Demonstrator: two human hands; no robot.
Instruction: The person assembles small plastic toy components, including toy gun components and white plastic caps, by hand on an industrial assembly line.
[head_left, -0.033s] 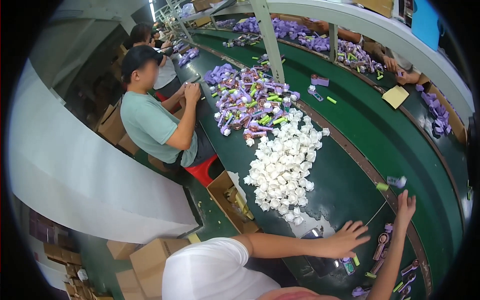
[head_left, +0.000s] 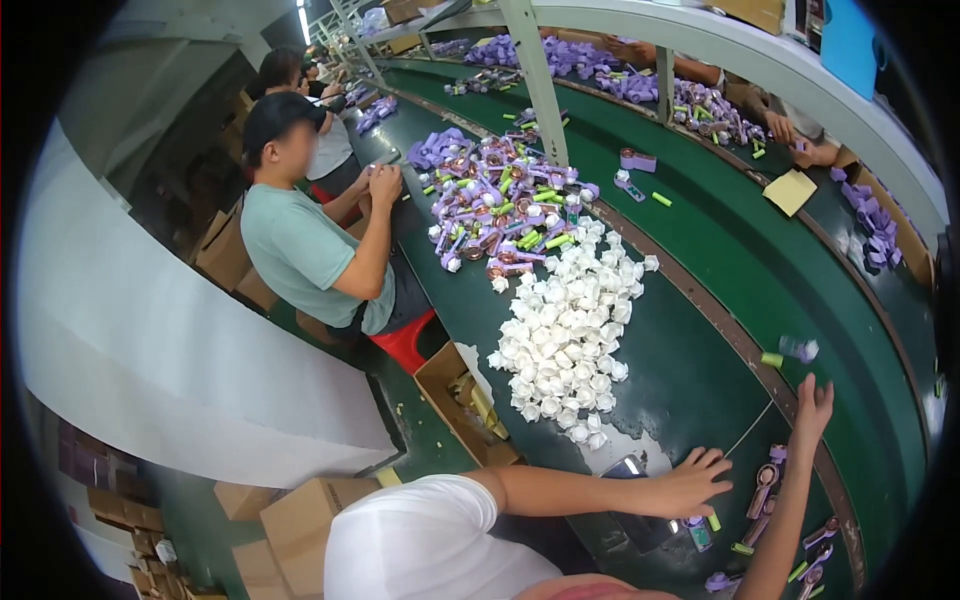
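Note:
My right hand (head_left: 812, 408) reaches out over the green conveyor belt (head_left: 720, 250), open, with fingers stretched out and nothing in them. Just beyond its fingertips lie a purple part with a white end (head_left: 798, 348) and a lime-green cylinder (head_left: 771, 360), apart from the hand. My left hand (head_left: 693, 484) is open over the dark work table (head_left: 680, 385), its fingers spread. Partly under its wrist is a dark, glossy flat phone-like object (head_left: 640, 530). Beside that hand lie another green cylinder (head_left: 713, 522) and a purple part showing a green board (head_left: 698, 535).
A heap of white rosette-shaped pieces (head_left: 565, 340) covers the table's middle, with mixed purple parts (head_left: 500, 200) behind it. More purple parts (head_left: 765, 488) lie near my right forearm. A co-worker (head_left: 310, 230) sits at left beside an open carton (head_left: 450, 390). A shelf post (head_left: 535, 80) rises beyond.
The purple part and green cylinder near my right hand have shifted slightly farther away along the belt. My right hand has risen a little; my left hand has drifted slightly left.

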